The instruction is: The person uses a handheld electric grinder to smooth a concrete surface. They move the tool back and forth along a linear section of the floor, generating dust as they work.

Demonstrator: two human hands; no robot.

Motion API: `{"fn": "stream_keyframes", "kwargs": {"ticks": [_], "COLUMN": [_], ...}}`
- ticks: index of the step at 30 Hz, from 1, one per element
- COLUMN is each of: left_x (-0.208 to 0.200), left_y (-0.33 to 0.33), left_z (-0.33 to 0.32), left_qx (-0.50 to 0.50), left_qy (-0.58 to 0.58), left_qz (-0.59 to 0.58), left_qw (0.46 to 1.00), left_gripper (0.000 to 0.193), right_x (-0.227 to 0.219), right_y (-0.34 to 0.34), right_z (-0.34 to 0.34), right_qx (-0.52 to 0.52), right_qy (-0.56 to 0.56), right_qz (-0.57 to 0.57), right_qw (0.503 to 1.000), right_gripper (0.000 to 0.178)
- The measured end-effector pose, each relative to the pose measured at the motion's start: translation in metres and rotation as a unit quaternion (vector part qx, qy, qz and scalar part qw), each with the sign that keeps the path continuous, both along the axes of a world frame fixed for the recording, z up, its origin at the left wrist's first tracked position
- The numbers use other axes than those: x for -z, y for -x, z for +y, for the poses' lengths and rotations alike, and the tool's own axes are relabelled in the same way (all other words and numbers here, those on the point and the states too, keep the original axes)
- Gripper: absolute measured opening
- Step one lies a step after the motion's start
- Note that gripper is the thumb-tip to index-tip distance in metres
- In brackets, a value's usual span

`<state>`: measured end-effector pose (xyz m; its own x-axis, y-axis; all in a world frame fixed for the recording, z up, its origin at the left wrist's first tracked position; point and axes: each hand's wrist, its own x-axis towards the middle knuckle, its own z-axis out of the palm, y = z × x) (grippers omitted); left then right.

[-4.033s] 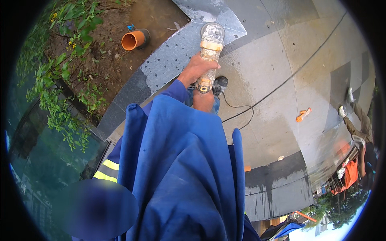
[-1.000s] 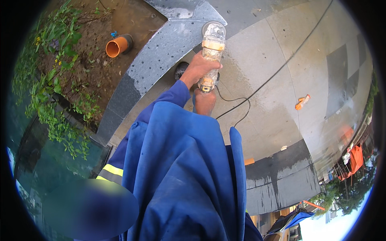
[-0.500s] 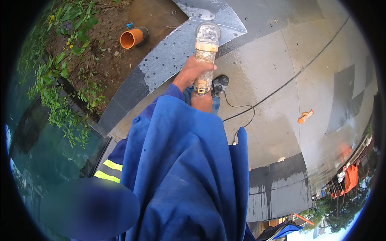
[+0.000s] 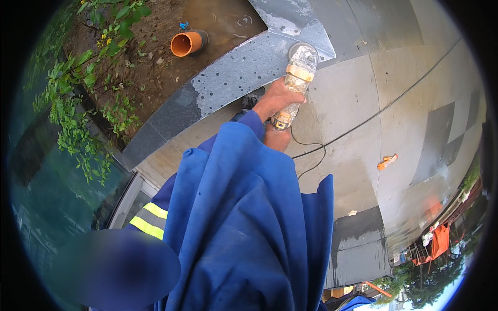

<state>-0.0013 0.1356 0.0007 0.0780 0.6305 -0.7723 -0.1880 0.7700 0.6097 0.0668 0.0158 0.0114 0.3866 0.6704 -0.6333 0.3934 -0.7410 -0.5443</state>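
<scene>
Two hands: left hand [image 4: 274, 101] grips one clear plastic bottle [image 4: 295, 85]; right hand [image 4: 276, 138], mostly hidden, grip unclear.

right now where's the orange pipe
In the head view, the orange pipe lies at upper left, on bare soil just beyond the grey stone curb, with green plants to its left.

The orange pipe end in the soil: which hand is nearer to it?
Left. The left hand, gripping a clear bottle, is closer to the orange pipe; the right hand sits lower, farther away.
</scene>
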Motion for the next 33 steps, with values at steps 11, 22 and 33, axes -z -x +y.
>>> {"fn": "stream_keyframes", "kwargs": {"ticks": [11, 22, 33], "left_x": [-0.012, -0.009, -0.008], "left_y": [0.066, 0.061, 0.059], "left_z": [-0.005, 0.006, 0.004], "left_qx": [-0.048, -0.042, -0.055], "left_qy": [0.034, 0.048, 0.012], "left_qz": [-0.024, -0.041, -0.049], "left_qw": [0.998, 0.997, 0.997], "left_gripper": [0.054, 0.053, 0.055], "right_x": [-0.011, -0.004, -0.004], "right_y": [0.039, 0.03, 0.035], "right_z": [-0.004, 0.002, -0.002], "right_qx": [-0.056, -0.053, -0.049], "right_qy": [0.018, 0.002, 0.001], "right_qz": [-0.039, -0.052, -0.06], "right_qw": [0.998, 0.997, 0.997], "right_gripper": [0.03, 0.031, 0.032]}}
